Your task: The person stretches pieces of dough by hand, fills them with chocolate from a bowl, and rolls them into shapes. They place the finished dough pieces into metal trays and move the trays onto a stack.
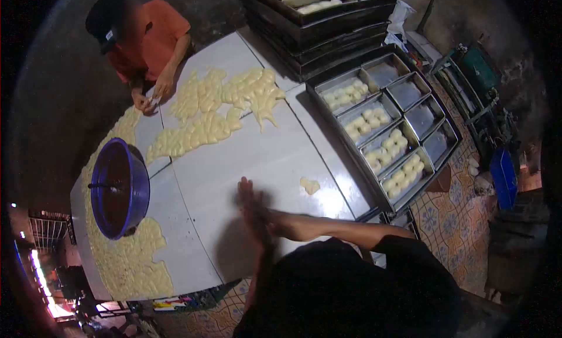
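Note:
My left hand (252,208) is over the white table with its fingers stretched out. Against its palm lies my right hand (288,225), coming in from the right. The right fingers are dark and partly hidden, and whether anything sits between the palms does not show. A small flat piece of dough (309,185) lies on the table just beyond my right forearm. Farther off, a spread of pale dough pieces (196,133) covers the table's far side. More dough (137,262) lies at the left.
A purple basin (140,188) with dark contents stands at the left. To the right is a divided metal tray (404,120), some compartments holding dough balls. Dark trays (342,30) are stacked behind it. Across the table, a person in an orange shirt (161,36) handles something small.

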Demonstrator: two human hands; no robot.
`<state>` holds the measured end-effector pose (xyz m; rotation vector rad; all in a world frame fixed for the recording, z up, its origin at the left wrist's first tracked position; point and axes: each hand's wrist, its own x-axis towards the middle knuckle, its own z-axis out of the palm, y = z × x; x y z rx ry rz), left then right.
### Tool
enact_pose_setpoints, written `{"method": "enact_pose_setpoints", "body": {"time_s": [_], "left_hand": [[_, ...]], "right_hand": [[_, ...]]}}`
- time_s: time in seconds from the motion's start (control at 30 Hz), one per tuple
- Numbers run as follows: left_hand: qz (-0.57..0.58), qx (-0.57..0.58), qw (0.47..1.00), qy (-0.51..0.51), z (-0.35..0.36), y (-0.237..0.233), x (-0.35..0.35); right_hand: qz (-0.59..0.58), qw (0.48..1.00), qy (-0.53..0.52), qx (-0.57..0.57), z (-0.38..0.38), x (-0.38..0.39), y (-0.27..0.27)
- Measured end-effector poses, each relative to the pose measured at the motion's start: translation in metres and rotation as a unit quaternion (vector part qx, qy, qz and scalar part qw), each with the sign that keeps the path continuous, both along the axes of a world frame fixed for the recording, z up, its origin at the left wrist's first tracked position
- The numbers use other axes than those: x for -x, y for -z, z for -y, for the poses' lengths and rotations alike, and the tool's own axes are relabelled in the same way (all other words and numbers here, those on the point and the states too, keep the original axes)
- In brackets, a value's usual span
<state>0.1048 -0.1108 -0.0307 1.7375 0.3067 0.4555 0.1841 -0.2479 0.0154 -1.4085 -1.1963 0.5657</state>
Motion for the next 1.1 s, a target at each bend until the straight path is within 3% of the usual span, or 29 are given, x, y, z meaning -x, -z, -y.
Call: {"method": "enact_pose_setpoints", "body": {"time_s": [0.03,0.07,0.13,0.2,0.27,0.33,0.37,0.4,0.43,0.47,0.5,0.57,0.6,0.63,0.67,0.7,0.77,0.8,0.87,0.9,0.93,1.0,1.07,1.1], "left_hand": [[0.0,-0.012,0.999,0.045,0.01,-0.004,0.006],[0.006,-0.023,0.996,0.084,0.019,-0.006,0.01],[0.024,-0.03,0.993,0.109,0.028,-0.001,0.015],[0.045,-0.017,0.998,0.044,0.013,0.012,0.007],[0.063,0.017,0.997,-0.04,-0.019,0.022,-0.006],[0.076,0.099,0.988,-0.095,-0.05,0.021,-0.018],[0.086,0.177,0.976,-0.096,-0.059,0.019,-0.012],[0.098,0.254,0.957,-0.1,-0.066,0.015,-0.007],[0.113,0.327,0.933,-0.099,-0.078,0.01,-0.006],[0.14,0.343,0.927,-0.059,-0.09,0.02,-0.001],[0.164,0.359,0.919,-0.019,-0.101,0.041,0.01],[0.17,0.402,0.899,-0.001,-0.099,0.048,0.026],[0.152,0.43,0.89,-0.022,-0.091,0.043,0.033],[0.157,0.422,0.893,-0.028,-0.087,0.05,0.045],[0.164,0.414,0.895,-0.035,-0.088,0.053,0.054],[0.129,0.331,0.935,-0.025,-0.093,0.049,0.062],[0.042,0.16,0.986,0.0,-0.102,0.043,0.08],[0.021,0.164,0.986,-0.004,-0.1,0.032,0.078],[-0.034,0.179,0.983,-0.023,-0.086,-0.005,0.077],[-0.028,0.123,0.992,0.0,-0.081,-0.026,0.077],[-0.021,0.1,0.995,0.015,-0.078,-0.032,0.077],[-0.008,-0.009,1.0,-0.004,-0.074,-0.056,0.077],[0.047,0.164,0.983,-0.072,-0.069,-0.05,0.079],[0.106,0.15,0.976,-0.119,-0.074,-0.047,0.078]], "right_hand": [[-0.215,0.971,0.105,-0.006,-0.038,0.01,0.008],[-0.078,0.98,0.182,-0.025,-0.038,0.007,0.014],[-0.241,0.924,0.283,-0.095,-0.06,-0.015,0.022],[-0.376,0.898,0.184,-0.136,-0.063,0.02,0.019],[-0.232,0.961,0.139,-0.058,-0.064,0.061,0.019],[-0.233,0.97,0.063,-0.001,-0.054,0.082,0.02],[-0.147,0.986,0.005,0.081,-0.041,0.076,0.018],[-0.169,0.984,-0.016,0.059,-0.032,0.068,0.01],[-0.096,0.992,0.018,0.079,-0.022,0.059,0.026],[0.0,0.984,0.096,0.152,-0.014,0.043,0.008],[0.103,0.962,0.188,0.171,-0.003,0.025,0.024],[0.257,0.869,0.305,0.293,0.025,-0.007,0.031],[0.414,0.797,0.333,0.288,0.04,-0.012,0.05],[0.436,0.809,0.329,0.216,0.053,-0.018,0.073],[0.422,0.817,0.297,0.258,0.062,-0.022,0.087],[0.19,0.879,0.351,0.261,0.057,-0.02,0.089],[0.317,0.847,0.284,0.32,0.061,-0.018,0.09],[0.148,0.906,0.288,0.271,0.048,-0.014,0.078],[-0.089,0.937,0.282,0.187,0.008,0.006,0.046],[-0.196,0.933,0.266,0.144,-0.014,0.017,0.026],[-0.125,0.956,0.26,0.047,-0.036,0.027,0.023],[-0.259,0.93,0.258,0.042,-0.082,0.052,-0.013],[-0.226,0.936,0.267,0.033,-0.113,0.076,-0.037],[-0.219,0.94,0.261,0.019,-0.124,0.082,-0.044]]}}
